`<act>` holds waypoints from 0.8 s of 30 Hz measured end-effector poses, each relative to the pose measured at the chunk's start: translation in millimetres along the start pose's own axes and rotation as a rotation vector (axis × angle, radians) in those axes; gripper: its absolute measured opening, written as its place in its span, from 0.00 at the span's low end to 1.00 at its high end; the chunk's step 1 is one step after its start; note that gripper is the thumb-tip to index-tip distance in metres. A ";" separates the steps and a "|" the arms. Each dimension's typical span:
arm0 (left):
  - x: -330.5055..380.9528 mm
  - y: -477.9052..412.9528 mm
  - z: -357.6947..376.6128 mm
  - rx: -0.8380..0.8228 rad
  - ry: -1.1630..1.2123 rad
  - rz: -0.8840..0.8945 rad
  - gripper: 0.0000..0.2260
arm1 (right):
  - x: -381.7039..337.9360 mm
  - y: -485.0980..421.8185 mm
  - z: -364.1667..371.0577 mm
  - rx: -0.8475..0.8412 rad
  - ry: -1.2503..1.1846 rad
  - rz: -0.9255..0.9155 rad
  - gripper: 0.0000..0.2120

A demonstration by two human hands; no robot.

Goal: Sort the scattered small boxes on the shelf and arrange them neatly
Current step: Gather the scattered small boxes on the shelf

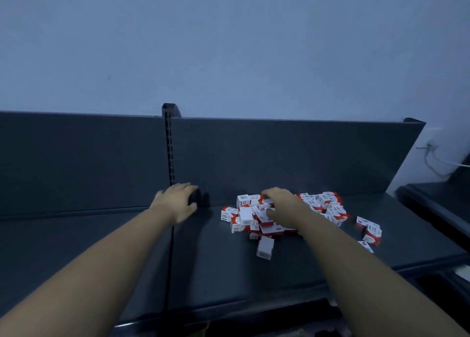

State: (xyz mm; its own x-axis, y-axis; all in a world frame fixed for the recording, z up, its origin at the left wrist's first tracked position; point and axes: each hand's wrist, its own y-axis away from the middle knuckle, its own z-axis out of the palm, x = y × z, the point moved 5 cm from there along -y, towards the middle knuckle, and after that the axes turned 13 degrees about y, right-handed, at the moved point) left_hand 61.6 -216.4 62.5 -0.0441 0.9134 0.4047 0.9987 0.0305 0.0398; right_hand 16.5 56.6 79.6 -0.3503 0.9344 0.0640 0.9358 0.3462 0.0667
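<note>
Red-and-white boxes: small red-and-white cardboard boxes (256, 219) lie in a loose heap on the right half of the shelf, close to its back, tipped every way and overlapping.
Strays: one white-faced box (265, 247) lies alone just in front of the heap, and a small cluster of boxes (370, 231) sits apart to the right.
Shelf: a dark grey metal shelf (229, 273) carries them all. The stretch left of the heap is bare, which looks like the room meant for neat rows.
Right hand: the right hand (282, 204) sits on top of the heap, fingers curled down over its far side and thumb on the near side, with boxes between. Motion blur hides whether one is actually clamped. The pose suggests picking from the top, where boxes come free without disturbing the rest.
Left hand: the left hand (175, 202) is well apart from the heap, to its left, near the back panel. Its fingers and thumb are curved into a C. The dark patch between them may be shadow or an object, and I cannot tell which.
Back panel: the dark grey upright panel (279, 153) would serve as a stop to square rows against.
Post: a slotted metal upright (170, 146) rises just behind the left hand.
Progress: no tidy row shows yet, so sorting seems barely begun.
</note>
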 end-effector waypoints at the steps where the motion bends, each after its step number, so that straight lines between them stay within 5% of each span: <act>1: 6.0 -2.6 -1.5 0.003 -0.001 -0.001 0.26 | 5.3 -1.1 -1.6 0.001 -0.006 0.002 0.28; 24: 62.8 -56.4 41.4 -0.014 0.020 0.013 0.27 | 121.0 -9.4 13.8 0.064 -0.315 0.219 0.29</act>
State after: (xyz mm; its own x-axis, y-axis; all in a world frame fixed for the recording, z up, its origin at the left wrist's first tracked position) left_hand 3.5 -144.0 47.8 -0.0315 0.9051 0.4239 0.9988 0.0127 0.0470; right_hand -34.2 167.6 73.0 -0.1219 0.9630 -0.2402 0.9911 0.1310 0.0224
